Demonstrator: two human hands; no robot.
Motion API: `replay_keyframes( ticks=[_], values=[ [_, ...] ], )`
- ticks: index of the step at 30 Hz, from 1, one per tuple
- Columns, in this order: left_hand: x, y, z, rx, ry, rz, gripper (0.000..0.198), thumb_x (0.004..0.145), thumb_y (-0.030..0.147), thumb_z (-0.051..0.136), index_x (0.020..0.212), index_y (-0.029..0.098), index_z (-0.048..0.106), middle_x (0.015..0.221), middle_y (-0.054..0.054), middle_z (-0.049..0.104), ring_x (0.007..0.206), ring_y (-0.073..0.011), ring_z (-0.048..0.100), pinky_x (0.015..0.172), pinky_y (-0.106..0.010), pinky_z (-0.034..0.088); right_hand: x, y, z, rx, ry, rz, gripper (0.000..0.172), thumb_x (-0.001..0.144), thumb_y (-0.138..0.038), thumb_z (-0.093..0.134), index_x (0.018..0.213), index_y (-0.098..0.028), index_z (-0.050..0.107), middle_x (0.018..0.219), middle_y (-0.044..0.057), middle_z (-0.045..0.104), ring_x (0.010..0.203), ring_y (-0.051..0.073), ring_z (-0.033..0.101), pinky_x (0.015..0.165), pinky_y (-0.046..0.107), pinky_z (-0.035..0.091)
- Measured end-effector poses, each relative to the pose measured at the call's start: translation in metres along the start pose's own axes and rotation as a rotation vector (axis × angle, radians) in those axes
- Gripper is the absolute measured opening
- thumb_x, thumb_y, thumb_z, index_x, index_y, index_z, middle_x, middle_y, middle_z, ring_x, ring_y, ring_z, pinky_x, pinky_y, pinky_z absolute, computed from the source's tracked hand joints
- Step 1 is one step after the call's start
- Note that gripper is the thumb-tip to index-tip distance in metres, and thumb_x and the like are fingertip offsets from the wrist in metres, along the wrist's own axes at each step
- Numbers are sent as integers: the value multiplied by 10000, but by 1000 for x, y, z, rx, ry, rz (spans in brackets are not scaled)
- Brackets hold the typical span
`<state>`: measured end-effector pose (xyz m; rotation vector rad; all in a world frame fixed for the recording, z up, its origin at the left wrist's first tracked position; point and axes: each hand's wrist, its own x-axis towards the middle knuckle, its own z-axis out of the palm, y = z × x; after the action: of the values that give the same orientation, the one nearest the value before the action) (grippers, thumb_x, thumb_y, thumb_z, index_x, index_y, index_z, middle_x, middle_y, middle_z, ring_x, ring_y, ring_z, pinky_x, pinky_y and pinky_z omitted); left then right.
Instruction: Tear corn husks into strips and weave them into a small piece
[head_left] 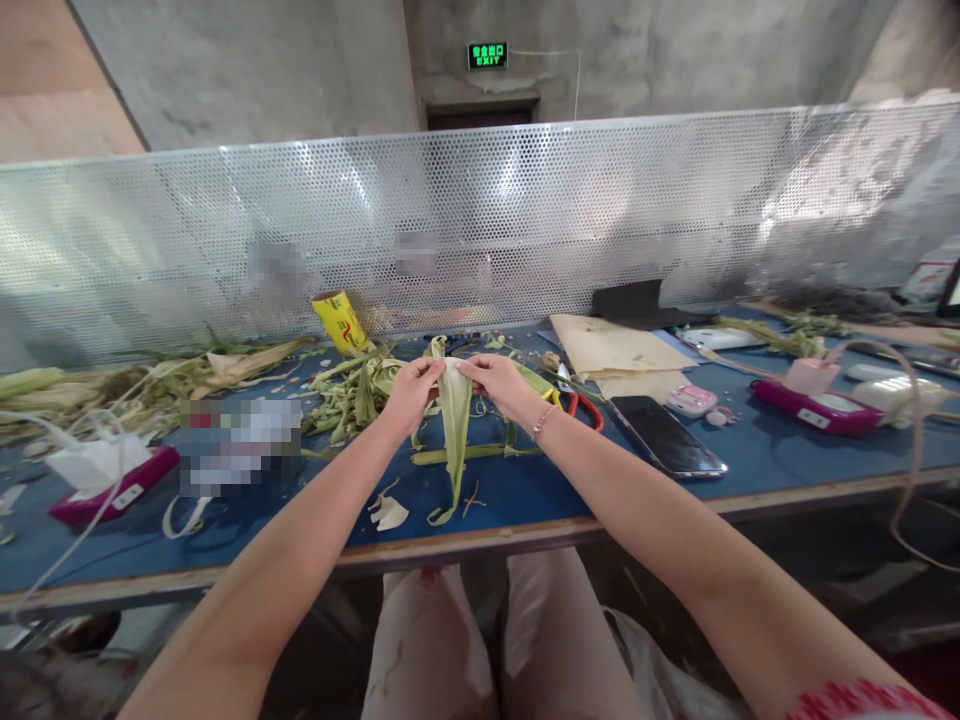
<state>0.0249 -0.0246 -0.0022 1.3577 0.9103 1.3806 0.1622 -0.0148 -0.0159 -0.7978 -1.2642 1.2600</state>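
Observation:
A long pale green corn husk [454, 425] hangs over the table's near part, its curled lower tip close to the front edge. My left hand [416, 392] pinches its upper end from the left. On the other side, my right hand [498, 383] pinches the same end between thumb and fingers. Behind my left hand lies a heap of twisted husk pieces [341, 405]. A flat green strip [491, 453] lies crosswise beneath the hanging husk. Beside my right wrist is a tool with red and yellow handles [587, 408], partly hidden.
A black phone [664, 435], brown paper sheets [619, 345] and a pink case [690, 401] lie right. Magenta power strips [817, 408] with cables sit at both sides. A yellow packet [341, 322] stands before the perforated metal screen [480, 220]. More husks [217, 375] lie left.

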Motion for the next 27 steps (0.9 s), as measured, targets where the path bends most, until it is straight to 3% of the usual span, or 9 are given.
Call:
replay_keyframes(
  ticks=[6,12,16,20,23,27],
  values=[
    [5,-7,-2,-88,41,-25,332,531,395,709,592,161,481,503,60,448,460,-63,452,470,-207,383,-3,-11,-3,210,-42,176,148,612,-196,706,653,-146,574,558,-44,529,491,33,459,477,159,386],
    [1,0,-1,-98,10,-27,333,521,386,714,601,160,483,511,57,456,466,-68,461,475,-215,399,-5,-15,-4,295,-85,206,63,703,-152,611,671,-156,557,560,-40,538,498,42,489,510,165,419],
    [-2,3,0,-42,-19,-27,288,521,350,706,593,158,504,535,47,487,485,-74,472,493,-222,408,-8,-14,-2,71,-88,54,65,679,-197,624,701,-161,575,619,-31,557,553,57,507,541,185,426],
    [-3,1,0,105,-21,37,215,559,320,677,617,151,559,518,47,485,466,-64,442,467,-202,365,-6,-9,-1,-215,-132,-167,175,685,-320,610,777,-171,603,686,-14,575,593,74,502,551,203,408],
    [-4,0,1,135,-26,49,209,557,316,673,619,152,560,516,46,477,477,-72,449,473,-205,367,-2,-4,-1,-348,-82,-312,171,695,-330,587,752,-169,596,697,-1,587,628,89,511,608,223,412],
    [-4,1,0,172,-33,63,207,586,340,646,623,158,557,544,36,487,520,-91,472,505,-222,399,-2,-4,-1,-481,-7,-381,116,720,-278,537,726,-173,586,669,-6,578,612,98,504,600,231,390]
  ],
)
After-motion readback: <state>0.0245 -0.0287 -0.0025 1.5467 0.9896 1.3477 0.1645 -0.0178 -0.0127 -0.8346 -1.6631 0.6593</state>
